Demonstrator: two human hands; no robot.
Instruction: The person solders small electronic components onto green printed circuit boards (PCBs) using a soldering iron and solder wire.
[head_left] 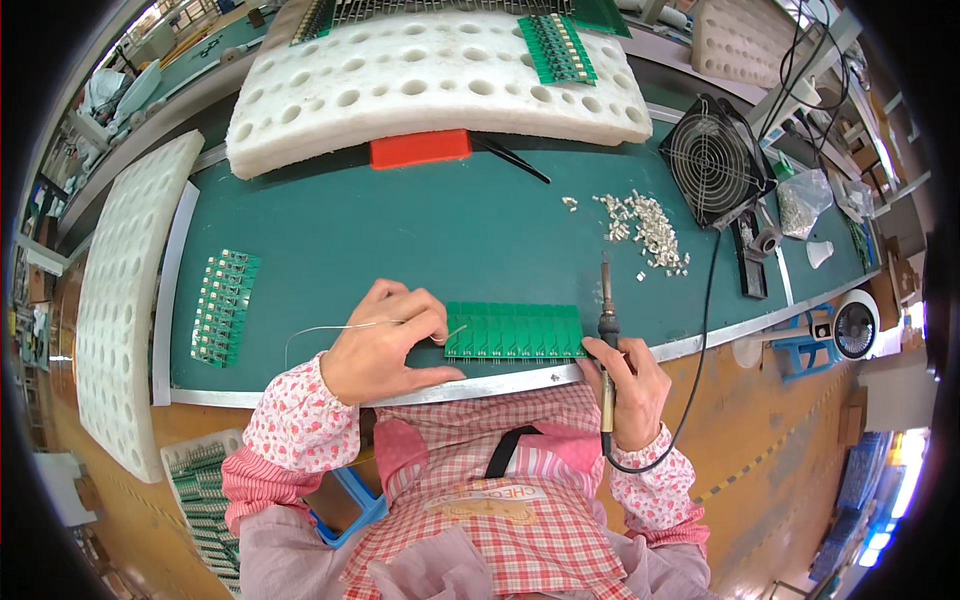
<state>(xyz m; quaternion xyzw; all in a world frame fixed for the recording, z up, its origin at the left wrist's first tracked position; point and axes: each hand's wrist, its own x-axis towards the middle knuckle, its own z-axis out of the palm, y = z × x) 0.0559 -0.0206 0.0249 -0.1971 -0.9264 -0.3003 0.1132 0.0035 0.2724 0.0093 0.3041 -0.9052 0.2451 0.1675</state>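
A green circuit board panel (513,325) lies flat near the table's front edge, with a row of fine pins along its near side. My left hand (380,350) is closed at the board's left end, pinching a thin solder wire (335,327) whose tip reaches over the board. In my right hand (634,392) is a soldering iron (608,326), held upright with its tip pointing away from me and off the board. The fingers of that hand are at the board's right end; whether they press on it I cannot tell.
Small metallic parts (655,235) lie heaped at the right, before a black fan (712,160). Across the back are a white foam block (430,85), a red block (420,149) and black tweezers (520,164). A populated board (225,308) lies left. The iron's cable (707,330) loops right.
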